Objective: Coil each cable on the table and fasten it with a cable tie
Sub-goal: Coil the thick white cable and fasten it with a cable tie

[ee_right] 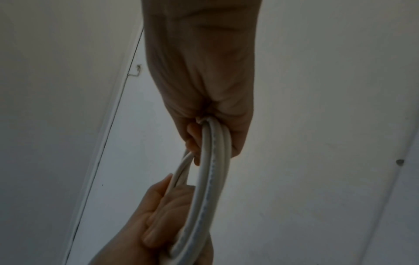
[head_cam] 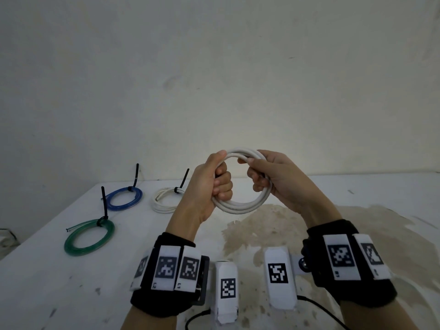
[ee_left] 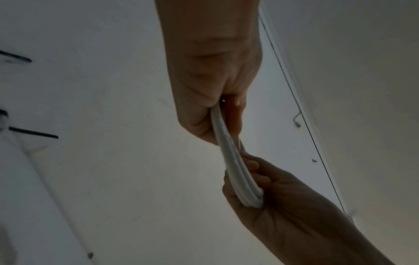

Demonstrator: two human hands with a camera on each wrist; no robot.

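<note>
Both the left hand (head_cam: 214, 184) and right hand (head_cam: 269, 177) clutch the untied white round cable coil (head_cam: 240, 206) above the bench (head_cam: 71, 282); slackening either grip could let its loops spring apart.

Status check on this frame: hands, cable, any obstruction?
Left hand and right hand both grip the coiled white round cable, held above the white table. No tie on it. Nothing obstructing.

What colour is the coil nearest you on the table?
Green, fastened with a black tie; the head view shows it best.
</note>
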